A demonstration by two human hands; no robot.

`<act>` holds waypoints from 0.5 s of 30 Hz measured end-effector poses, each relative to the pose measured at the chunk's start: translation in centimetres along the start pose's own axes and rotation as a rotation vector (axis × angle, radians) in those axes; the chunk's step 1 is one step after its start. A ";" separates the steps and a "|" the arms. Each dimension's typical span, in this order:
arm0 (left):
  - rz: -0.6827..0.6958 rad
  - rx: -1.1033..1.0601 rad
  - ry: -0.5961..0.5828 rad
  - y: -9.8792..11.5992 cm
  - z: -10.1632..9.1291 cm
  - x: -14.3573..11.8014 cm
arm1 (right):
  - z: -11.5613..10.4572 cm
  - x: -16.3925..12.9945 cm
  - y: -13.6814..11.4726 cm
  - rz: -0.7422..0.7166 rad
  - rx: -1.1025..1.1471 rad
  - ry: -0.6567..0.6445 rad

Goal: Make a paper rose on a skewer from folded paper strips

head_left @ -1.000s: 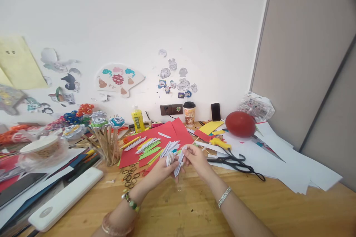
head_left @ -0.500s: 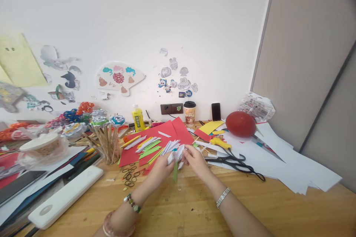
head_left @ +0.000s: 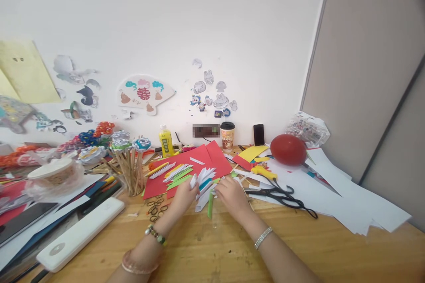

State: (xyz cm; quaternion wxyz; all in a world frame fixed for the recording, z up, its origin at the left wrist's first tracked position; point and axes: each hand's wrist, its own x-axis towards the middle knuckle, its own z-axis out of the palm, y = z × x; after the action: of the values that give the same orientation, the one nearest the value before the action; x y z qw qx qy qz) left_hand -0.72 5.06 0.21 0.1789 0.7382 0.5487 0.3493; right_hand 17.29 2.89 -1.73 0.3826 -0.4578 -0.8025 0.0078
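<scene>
My left hand (head_left: 185,193) is closed on a folded white paper strip (head_left: 193,181), which sticks up between thumb and fingers. The fingers of my right hand (head_left: 233,195) are bent together beside the upper end of a green paper strip (head_left: 210,205); what they pinch, if anything, is hidden. Between the hands lie white folded strips (head_left: 201,203) and a blue strip (head_left: 206,184). Behind my left hand, more white, green and yellow strips rest on red paper sheets (head_left: 217,155).
Black scissors (head_left: 282,195) and a yellow-handled tool (head_left: 264,171) lie to the right, near white sheets (head_left: 352,199) and a red balloon (head_left: 288,150). At left are rubber bands (head_left: 156,208), a holder of sticks (head_left: 131,172) and a long white device (head_left: 81,234). A drink cup (head_left: 227,137) stands behind.
My hands have moved apart from the white folded paper they held together. The left went left, the right a little lower. More of the white and blue strips now shows between them.
</scene>
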 end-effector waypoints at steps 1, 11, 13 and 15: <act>0.005 0.002 0.007 0.2 0.1 -0.2 | -0.2 0.0 -0.4 0.074 0.113 0.059; 0.240 -0.153 -0.085 4.3 1.7 -3.3 | 0.9 -0.2 -2.9 0.686 0.993 0.373; 0.245 -0.194 -0.075 4.4 2.0 -3.6 | 1.0 -0.3 -2.9 0.721 1.035 0.403; 0.239 -0.210 -0.073 4.3 2.3 -3.8 | 1.1 -0.3 -2.9 0.745 1.073 0.423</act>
State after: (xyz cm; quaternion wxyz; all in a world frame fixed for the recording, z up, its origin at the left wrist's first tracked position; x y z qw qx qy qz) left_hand 3.30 0.38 0.15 0.2323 0.7876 0.4106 0.3964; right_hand 14.58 1.32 -1.62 0.6766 -0.4422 -0.3847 0.4458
